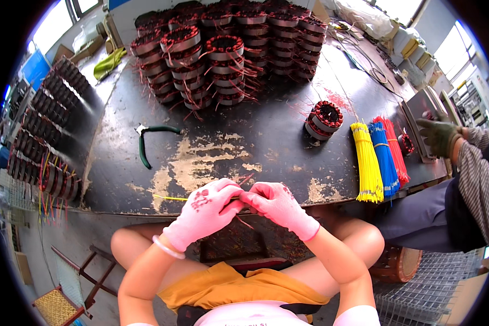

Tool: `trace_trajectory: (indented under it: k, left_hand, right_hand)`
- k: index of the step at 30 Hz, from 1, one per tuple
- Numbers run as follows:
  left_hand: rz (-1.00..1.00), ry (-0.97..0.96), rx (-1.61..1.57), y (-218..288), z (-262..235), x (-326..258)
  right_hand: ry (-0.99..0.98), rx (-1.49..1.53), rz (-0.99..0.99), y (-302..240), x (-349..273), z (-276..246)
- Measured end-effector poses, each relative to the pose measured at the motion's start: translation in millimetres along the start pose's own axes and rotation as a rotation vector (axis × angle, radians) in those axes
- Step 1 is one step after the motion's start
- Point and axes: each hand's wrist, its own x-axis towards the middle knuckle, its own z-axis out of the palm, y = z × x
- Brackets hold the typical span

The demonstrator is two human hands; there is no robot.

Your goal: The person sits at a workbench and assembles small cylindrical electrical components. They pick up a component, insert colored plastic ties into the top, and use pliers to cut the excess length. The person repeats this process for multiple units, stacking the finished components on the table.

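Observation:
My left hand (206,209), in a pink glove with red marks, is closed, its fingertips pressed together near the table's front edge. A thin yellow wire (170,198) sticks out to its left. My right hand (277,205), gloved alike, pinches right against the left fingertips. Thin dark-red wires (244,221) show below the meeting fingers, and more reddish ends stick up above them. What lies inside the pinch is mostly covered by the gloves. Beyond my left hand, green-handled cutters (142,148) lie spread on the table.
Tall stacks of wound stators (225,70) stand at the back. Two stacked stators (324,120) sit right of centre, beside yellow (367,163), blue (384,160) and red wire bundles (394,149). More stators (49,176) line the left. At right is a co-worker's gloved hand (439,136).

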Motion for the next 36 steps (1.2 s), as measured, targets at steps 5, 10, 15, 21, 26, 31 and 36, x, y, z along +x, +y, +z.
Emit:
trace_trajectory:
  k: [5,10,15,21,26,31,36]
  left_hand:
    - [0.074,0.199,0.151,0,-24,-7]
    - [-0.005,0.106,0.198,-11,-3,4]
    - [-0.059,0.152,0.199,-18,11,4]
    - [-0.082,0.157,0.19,-10,11,4]
    - [-0.077,0.133,0.158,-9,14,7]
    - [-0.076,0.106,0.148,-11,8,6]
    - [0.199,0.494,0.312,25,8,8]
  right_hand:
    - [-0.026,-0.06,0.011,4,5,-2]
    - [0.104,-0.294,-0.113,5,2,2]
    - [0.386,-0.25,-0.191,10,-48,-50]
    - [1.328,-0.743,0.303,66,-162,-188]
    - [1.134,-0.441,0.464,122,-206,-225]
    - [1.152,0.062,0.125,102,-207,-210]
    - [0.855,0.185,-0.265,-2,-187,-120]
